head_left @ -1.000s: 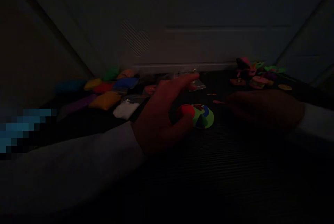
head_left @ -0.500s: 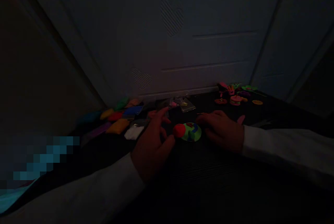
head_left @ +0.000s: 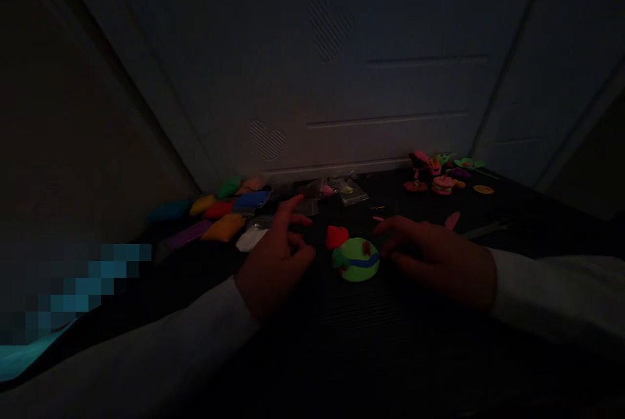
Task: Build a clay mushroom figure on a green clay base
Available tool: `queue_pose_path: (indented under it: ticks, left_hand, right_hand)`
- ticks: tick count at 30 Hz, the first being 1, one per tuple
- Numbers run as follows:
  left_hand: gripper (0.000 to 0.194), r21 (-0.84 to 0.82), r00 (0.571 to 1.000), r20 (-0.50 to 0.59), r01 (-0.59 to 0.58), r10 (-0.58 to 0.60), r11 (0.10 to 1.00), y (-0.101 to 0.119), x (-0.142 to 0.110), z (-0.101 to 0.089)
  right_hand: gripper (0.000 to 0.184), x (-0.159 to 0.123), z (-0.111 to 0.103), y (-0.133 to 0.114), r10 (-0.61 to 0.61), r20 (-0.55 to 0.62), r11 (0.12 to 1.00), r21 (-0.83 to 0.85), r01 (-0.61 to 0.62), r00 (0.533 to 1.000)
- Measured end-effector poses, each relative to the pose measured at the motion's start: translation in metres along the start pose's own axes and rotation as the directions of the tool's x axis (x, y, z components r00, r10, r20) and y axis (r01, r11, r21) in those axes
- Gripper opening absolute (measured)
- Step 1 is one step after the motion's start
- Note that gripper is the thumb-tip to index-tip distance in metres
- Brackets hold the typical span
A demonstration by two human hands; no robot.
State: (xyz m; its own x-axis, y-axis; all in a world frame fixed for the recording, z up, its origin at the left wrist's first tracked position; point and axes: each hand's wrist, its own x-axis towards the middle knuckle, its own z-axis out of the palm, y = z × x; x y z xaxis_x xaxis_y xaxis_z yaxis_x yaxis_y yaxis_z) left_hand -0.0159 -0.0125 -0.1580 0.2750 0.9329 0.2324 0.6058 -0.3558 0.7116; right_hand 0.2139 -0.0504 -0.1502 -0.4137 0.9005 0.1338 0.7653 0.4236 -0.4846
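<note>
Between my hands a green clay disc [head_left: 364,272] lies on the dark table, with a blue wavy strip and a small dark red piece on it. A red clay piece [head_left: 336,237] is at its upper left edge, above a darker green lump. My left hand [head_left: 276,259] is just left of the disc, fingers apart and holding nothing. My right hand [head_left: 430,256] hovers at the disc's right edge with its fingers spread and nothing visible in them; whether the fingertips touch the disc is hard to tell in the dim light.
Several bags of coloured clay, among them an orange one [head_left: 224,228] and a blue one [head_left: 251,200], lie at the left. Small clay figures [head_left: 430,165] stand at the back right. A pink piece [head_left: 452,220] lies beyond my right hand. A pale door [head_left: 332,90] rises behind the table.
The disc has turned, so the red piece now sits at its upper left and the blue strip faces nearer me. My right hand has moved right and opened; my left has shifted slightly left.
</note>
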Motion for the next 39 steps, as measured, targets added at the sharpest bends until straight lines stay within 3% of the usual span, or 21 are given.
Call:
queue_pose_path:
  ticks: [3, 6, 11, 15, 20, 24, 31, 39]
  left_hand:
    - [0.069, 0.012, 0.999, 0.026, 0.019, -0.020, 1.000, 0.003, -0.009, -0.004]
    - [0.088, 0.108, 0.998, 0.053, 0.024, -0.030, 0.994, 0.008, -0.022, -0.002]
    - [0.114, 0.251, 0.998, 0.055, 0.001, -0.015, 0.968, 0.011, -0.032, 0.013]
    - [0.112, 0.296, 0.993, 0.003, -0.113, 0.117, 0.948, 0.007, -0.024, 0.023]
    - [0.106, 0.299, 0.994, 0.014, -0.104, 0.105, 0.948, 0.005, -0.016, 0.021]
    - [0.101, 0.292, 0.993, 0.052, -0.119, 0.109, 0.949, 0.002, -0.013, 0.013]
    - [0.103, 0.274, 0.981, 0.149, -0.160, 0.123, 0.948, -0.011, -0.002, -0.005]
    - [0.100, 0.305, 0.986, 0.138, -0.136, 0.098, 0.942, -0.019, 0.005, -0.017]
  right_hand:
    - [0.030, -0.006, -0.003, -0.003, -0.023, 0.018, 0.999, 0.035, 0.023, 1.000]
    - [0.027, -0.006, -0.008, 0.001, 0.002, -0.015, 0.999, 0.048, -0.001, 1.000]
    - [0.040, 0.011, -0.006, 0.016, 0.065, -0.048, 0.995, 0.077, -0.062, 0.997]
    - [0.052, 0.032, 0.002, 0.023, 0.053, 0.010, 0.992, 0.117, -0.054, 0.999]
    - [0.055, 0.046, 0.006, 0.021, 0.001, 0.087, 0.982, 0.188, -0.017, 0.996]
    - [0.054, 0.042, 0.004, 0.018, -0.023, 0.100, 0.972, 0.234, -0.001, 0.995]
    - [0.045, 0.029, 0.001, 0.013, 0.036, 0.094, 0.964, 0.260, -0.060, 0.995]
    - [0.041, 0.018, 0.002, 0.009, 0.015, 0.056, 0.964, 0.264, -0.029, 0.998]
